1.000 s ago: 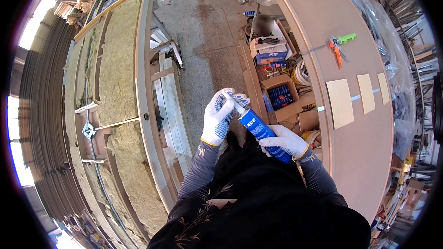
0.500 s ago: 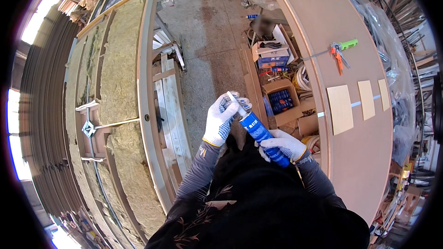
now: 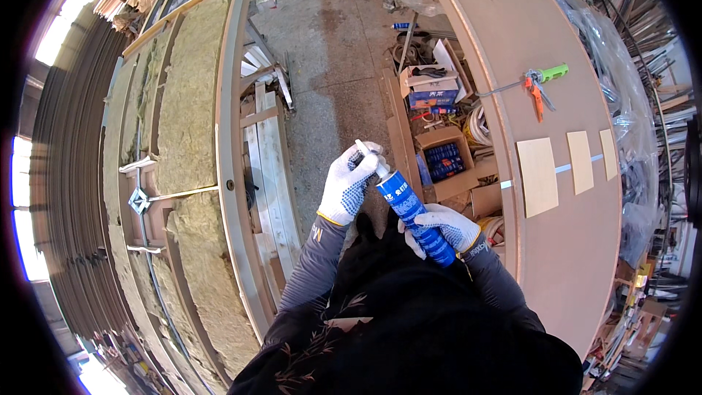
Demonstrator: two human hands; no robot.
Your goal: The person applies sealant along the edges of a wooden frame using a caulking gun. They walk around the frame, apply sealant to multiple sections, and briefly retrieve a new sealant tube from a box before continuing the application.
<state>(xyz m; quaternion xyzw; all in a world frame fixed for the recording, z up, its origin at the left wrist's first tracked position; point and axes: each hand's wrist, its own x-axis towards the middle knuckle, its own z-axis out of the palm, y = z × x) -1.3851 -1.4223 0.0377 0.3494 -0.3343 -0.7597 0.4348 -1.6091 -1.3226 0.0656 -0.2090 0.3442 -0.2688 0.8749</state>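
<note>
A blue sealant cartridge (image 3: 404, 203) with a white nozzle (image 3: 382, 170) is held tilted in front of my body. My left hand (image 3: 345, 186), in a white glove with blue dots, has its fingers closed around the nozzle, whose tip sticks out above them. Lower down, my right hand (image 3: 453, 227), gloved alike, wraps the cartridge body near its bottom end. Its thumb side lies across the blue label, while the other fingers are partly hidden behind the tube.
On the brown panel (image 3: 545, 278) at right lie a caulking gun (image 3: 540, 86) in green and orange and several pale wood pieces (image 3: 537, 175). A frame filled with yellow insulation (image 3: 194, 102) stands at left. Below, a cardboard box (image 3: 444, 161) holds blue cartridges.
My left hand has shifted its grip on the nozzle, fingers now curled closer around it. The cartridge has moved slightly left, staying in my right hand.
</note>
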